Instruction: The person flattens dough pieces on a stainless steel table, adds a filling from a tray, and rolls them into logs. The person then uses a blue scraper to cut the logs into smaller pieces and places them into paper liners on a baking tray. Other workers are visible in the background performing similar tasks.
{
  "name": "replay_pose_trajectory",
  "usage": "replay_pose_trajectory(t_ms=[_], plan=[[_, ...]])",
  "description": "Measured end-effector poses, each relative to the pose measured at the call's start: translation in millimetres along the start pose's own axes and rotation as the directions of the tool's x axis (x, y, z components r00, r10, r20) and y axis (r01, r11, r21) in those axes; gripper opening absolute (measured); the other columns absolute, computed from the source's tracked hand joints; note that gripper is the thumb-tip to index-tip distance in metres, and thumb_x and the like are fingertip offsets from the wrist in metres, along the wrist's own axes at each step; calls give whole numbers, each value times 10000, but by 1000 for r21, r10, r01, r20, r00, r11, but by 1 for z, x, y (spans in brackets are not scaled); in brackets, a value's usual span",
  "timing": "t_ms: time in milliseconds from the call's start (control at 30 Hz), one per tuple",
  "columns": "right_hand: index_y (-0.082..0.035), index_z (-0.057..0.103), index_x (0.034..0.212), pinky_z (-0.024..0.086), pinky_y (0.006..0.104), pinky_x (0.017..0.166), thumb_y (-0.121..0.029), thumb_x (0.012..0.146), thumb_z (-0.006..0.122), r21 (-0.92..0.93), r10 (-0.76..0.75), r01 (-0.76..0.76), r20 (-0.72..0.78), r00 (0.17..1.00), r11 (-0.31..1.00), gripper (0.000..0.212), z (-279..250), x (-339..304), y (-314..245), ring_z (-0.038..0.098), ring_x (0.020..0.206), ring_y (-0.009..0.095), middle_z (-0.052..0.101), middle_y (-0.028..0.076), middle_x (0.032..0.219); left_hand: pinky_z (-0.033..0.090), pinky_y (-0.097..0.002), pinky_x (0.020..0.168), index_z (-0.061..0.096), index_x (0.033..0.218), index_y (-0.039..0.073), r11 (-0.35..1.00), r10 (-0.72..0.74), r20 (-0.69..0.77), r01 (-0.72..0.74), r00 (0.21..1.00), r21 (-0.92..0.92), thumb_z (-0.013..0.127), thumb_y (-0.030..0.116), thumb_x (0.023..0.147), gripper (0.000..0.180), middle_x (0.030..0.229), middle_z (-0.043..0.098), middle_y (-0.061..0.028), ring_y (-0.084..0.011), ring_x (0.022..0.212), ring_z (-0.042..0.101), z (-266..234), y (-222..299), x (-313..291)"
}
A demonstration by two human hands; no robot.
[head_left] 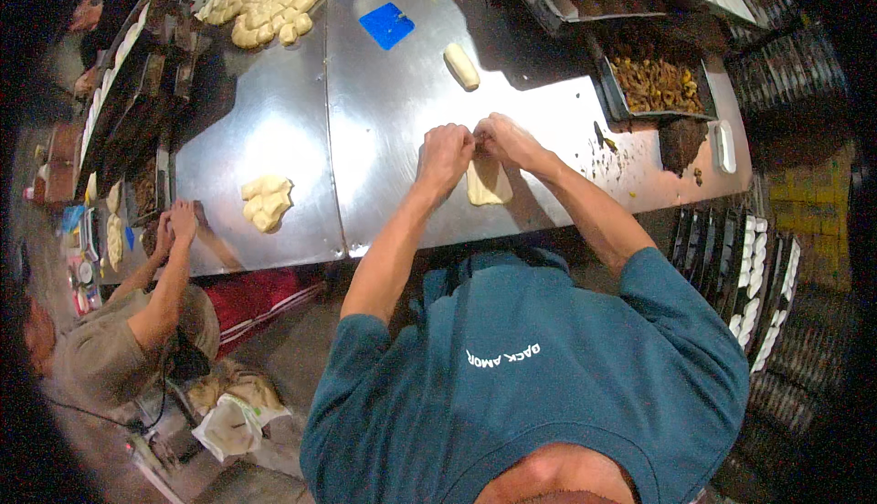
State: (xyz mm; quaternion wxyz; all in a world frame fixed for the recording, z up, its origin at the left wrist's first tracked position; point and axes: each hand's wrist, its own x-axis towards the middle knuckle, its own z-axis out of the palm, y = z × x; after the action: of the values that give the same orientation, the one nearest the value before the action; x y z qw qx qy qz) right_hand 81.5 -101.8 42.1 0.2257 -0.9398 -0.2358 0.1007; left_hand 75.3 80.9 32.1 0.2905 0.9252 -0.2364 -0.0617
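A flattened strip of pale dough lies on the metal table in front of me. At its far end, my left hand and my right hand come close together, fingers curled in and pinching the dough's far edge. What lies between the fingertips is mostly hidden by the hands. Just beyond them rests a single plump dough roll. Farther off, a blue square scraper sits flat on the steel.
At the right stands a tray of brown and yellow filling, with crumbs scattered beside it. Dough pieces lie left of me; a bigger dough pile is farther back. A co-worker works at the left. Racked trays stand right.
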Motion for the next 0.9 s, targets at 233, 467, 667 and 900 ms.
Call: replay_pose_trajectory(t_ms=[233,467,667,900], plan=[[12,583,1140,466,404,868,-120,782,567,-382,-247,71,-435,866,921,383,54,-86,-40,578,1050,289,572,147,1141,297,-523,1090,600,1067,-16,895,364,-231,-270,902,356,591,101,811,282,1195,584,-168,-308,1168,532,47,29,-86],[-11,588,1151,438,404,905,-124,808,529,-132,-13,-44,-403,915,990,366,31,-84,-54,547,1099,291,548,141,1222,219,-545,1118,599,1040,-6,930,342,-274,-283,899,233,574,96,811,252,1212,591,-162,-288,1177,540,27,33,-83],[-30,615,1150,434,390,899,-102,789,572,-290,-128,4,-409,903,957,371,72,-116,-55,564,1088,264,590,116,1154,183,-581,1121,588,1048,-25,918,357,-126,-323,926,231,548,83,805,269,1241,569,-186,-304,1235,494,52,31,-113],[-54,611,1110,403,438,930,-117,784,558,-207,-75,-45,-537,841,977,336,88,-118,-64,528,1149,279,569,117,1203,179,-578,1120,579,1083,6,934,331,-235,-282,914,220,554,49,763,324,1257,559,-151,-277,1256,479,54,38,-119]])
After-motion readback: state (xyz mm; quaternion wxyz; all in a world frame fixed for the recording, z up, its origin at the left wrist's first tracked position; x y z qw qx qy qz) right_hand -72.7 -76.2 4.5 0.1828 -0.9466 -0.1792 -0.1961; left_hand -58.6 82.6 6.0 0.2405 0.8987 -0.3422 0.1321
